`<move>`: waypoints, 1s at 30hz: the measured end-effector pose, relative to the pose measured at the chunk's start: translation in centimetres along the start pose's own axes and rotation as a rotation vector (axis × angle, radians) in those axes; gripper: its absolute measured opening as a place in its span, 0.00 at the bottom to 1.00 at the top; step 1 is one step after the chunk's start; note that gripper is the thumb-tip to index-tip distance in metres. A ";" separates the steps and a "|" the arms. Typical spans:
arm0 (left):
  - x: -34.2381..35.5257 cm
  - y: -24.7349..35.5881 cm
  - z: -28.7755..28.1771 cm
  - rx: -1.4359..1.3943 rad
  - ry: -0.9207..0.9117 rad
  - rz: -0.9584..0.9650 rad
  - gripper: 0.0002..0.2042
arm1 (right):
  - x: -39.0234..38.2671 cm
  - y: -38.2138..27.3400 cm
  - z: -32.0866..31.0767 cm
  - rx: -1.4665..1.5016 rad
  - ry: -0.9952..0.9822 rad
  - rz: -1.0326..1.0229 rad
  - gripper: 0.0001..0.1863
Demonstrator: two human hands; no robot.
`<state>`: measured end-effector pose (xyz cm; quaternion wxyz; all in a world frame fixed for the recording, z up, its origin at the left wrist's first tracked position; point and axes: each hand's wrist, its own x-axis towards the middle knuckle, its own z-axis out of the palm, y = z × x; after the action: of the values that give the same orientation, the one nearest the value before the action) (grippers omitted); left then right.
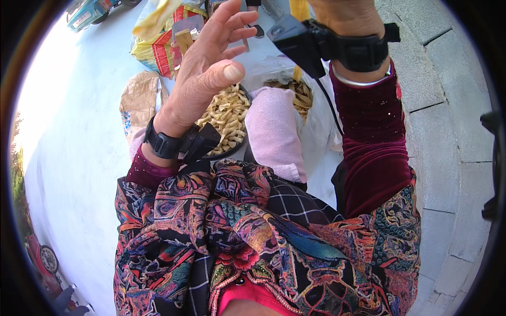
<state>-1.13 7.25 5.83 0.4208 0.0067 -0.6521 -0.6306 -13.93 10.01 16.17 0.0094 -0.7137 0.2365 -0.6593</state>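
My left hand (203, 73) is raised with its fingers spread and nothing in it. Below it stands a dark round basin (245, 141) heaped with short pale-yellow cut pieces (226, 118). At the top edge my right hand (345, 16) is only partly in view, its fingers cut off by the frame. Beside that hand hangs a yellow strip (299, 10); whether the fingers hold it cannot be seen. Another yellowish piece (156, 20), smeared by motion, shows above and left of my left hand. Under the right hand, a clear plastic bag (321, 124) contains brownish-yellow strips (301, 97).
A pink cloth (274, 131) lies between basin and bag. A red-and-yellow woven sack (153, 55) and a crumpled brown paper bag (139, 100) stand to the left. Farther off are a blue vehicle (87, 13) and a red motorcycle (45, 258). Stone paving (437, 131) runs along the right.
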 end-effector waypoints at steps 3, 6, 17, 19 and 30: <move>0.1 0.9 -3.1 -0.390 -0.242 0.091 0.29 | -5.3 3.4 4.2 0.330 0.121 0.205 0.11; -0.8 -0.9 -5.2 -0.429 0.209 -0.043 0.22 | -11.0 5.5 6.2 0.897 0.291 0.524 0.09; -0.3 3.6 -16.3 -0.456 0.516 0.031 0.19 | -26.5 6.6 -12.4 0.233 1.598 1.130 0.05; -0.8 3.1 -17.2 -0.264 0.605 0.078 0.21 | -28.3 6.1 -14.0 0.233 1.689 1.075 0.07; -1.4 2.3 -18.6 -0.010 0.657 0.101 0.25 | -14.8 -1.2 -13.3 -0.441 0.482 0.513 0.18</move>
<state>11.31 -6.76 4.19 0.6395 0.1754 -0.4779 -0.5761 -26.36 20.24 4.47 -0.0352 -0.4417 0.5377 -0.7173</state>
